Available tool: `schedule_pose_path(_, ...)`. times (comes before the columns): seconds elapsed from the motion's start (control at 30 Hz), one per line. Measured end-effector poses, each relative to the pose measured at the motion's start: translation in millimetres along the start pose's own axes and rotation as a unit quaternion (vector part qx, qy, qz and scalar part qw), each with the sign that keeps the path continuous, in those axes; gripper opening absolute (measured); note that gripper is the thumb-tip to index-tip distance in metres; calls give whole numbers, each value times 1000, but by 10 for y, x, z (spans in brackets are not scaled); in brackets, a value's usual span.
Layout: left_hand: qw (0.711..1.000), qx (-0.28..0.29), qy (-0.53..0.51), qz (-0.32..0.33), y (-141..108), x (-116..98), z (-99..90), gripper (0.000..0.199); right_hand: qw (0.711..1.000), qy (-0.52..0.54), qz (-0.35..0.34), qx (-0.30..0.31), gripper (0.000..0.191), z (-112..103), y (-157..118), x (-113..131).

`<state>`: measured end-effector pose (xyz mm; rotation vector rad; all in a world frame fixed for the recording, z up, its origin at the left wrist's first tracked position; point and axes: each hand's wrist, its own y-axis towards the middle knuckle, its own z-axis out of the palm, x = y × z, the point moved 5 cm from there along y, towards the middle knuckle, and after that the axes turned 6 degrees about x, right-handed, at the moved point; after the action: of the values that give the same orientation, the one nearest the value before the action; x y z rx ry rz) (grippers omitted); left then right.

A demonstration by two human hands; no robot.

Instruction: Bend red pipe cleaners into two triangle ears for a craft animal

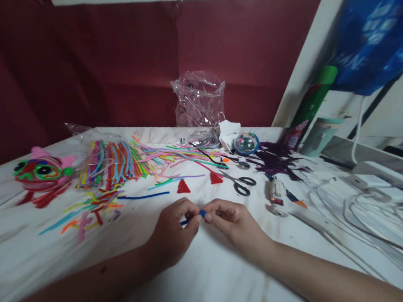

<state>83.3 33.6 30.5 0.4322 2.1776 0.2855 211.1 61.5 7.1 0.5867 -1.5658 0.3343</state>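
Just above the white bench (213, 273), left hand (174, 232) and right hand (232, 221) pinch shut on a short blue pipe cleaner (196, 216) held between them. Best kept tight near the fingertips, I'd say, with small turns; scissors (242, 184) lie beyond.

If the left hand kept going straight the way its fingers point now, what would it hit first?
The left hand points toward the right hand. Both pinch the same blue pipe cleaner, so it would meet the right hand's fingertips almost at once. Depth between them is hard to judge.
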Motion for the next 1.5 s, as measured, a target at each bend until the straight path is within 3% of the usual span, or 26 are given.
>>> schedule_pose_path(0.2,999,24,28,-16,-1,20,72,12,995,-93,-43,-19,18,-15,-21,27)
schedule_pose_path(0.3,997,39,65,17,10,21,85,11,980,-185,-66,-16,14,-33,-29,70)
schedule_pose_path(0.53,973,49,180,133,-25,7,141,16,906,-384,-173,34,12,24,-76,200)
schedule_pose_path(0.67,963,66,217,145,-45,2,181,18,863,-455,-216,48,17,75,-100,199)
schedule_pose_path(0.77,960,71,225,149,-57,-10,192,19,849,-475,-227,43,18,100,-120,184)
schedule_pose_path(0.9,959,65,227,154,-60,-21,182,18,868,-444,-217,39,18,108,-137,172)
schedule_pose_path(1.0,968,35,190,157,-46,-44,124,16,923,-347,-167,19,14,51,-104,165)
schedule_pose_path(1.13,990,-13,88,105,-22,-51,16,14,984,-166,-66,-2,9,-15,-32,98)
schedule_pose_path(1.27,996,-25,51,72,-33,-65,0,14,997,-75,-29,-12,17,9,-22,33)
schedule_pose_path(1.5,996,-17,59,62,-36,-36,40,13,992,-114,-51,-24,17,12,-54,55)
